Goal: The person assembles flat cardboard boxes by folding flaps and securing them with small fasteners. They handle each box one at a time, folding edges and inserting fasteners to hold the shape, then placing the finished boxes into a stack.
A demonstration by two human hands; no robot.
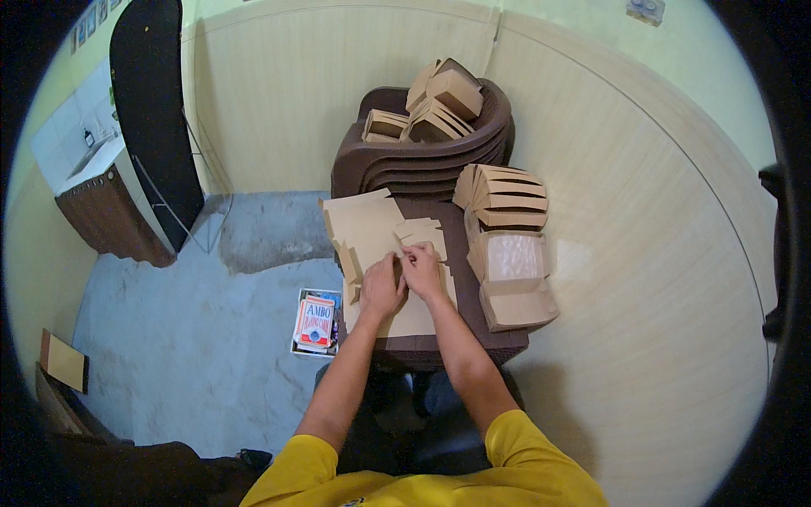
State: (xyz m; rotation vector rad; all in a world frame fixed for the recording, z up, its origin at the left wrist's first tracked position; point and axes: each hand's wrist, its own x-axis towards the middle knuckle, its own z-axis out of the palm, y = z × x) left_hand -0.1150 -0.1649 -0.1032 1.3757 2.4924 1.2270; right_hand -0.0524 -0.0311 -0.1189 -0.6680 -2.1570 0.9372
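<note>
A flat brown cardboard box blank (pixel 361 218) with cut flaps lies on the dark brown surface in front of me. Both hands meet over its middle. My right hand (pixel 421 270) has its fingers pinched together on a small raised flap (pixel 400 242). Close beside it, my left hand (pixel 383 288) is bent over the same cardboard, its fingertips drawn in at the fold. The hands partly hide the piece between the fingertips. More tabs (pixel 424 230) show beyond my right hand, and a side flap (pixel 349 264) stands up left of my left hand.
Folded cardboard boxes (pixel 514 194) stand in a row at the right, with an open box (pixel 517 258) nearer me. More boxes (pixel 454 91) sit on stacked brown chairs (pixel 422 159) at the back. A small carton (pixel 316 321) with packets stands at the left. A pale wall (pixel 642 253) borders the right.
</note>
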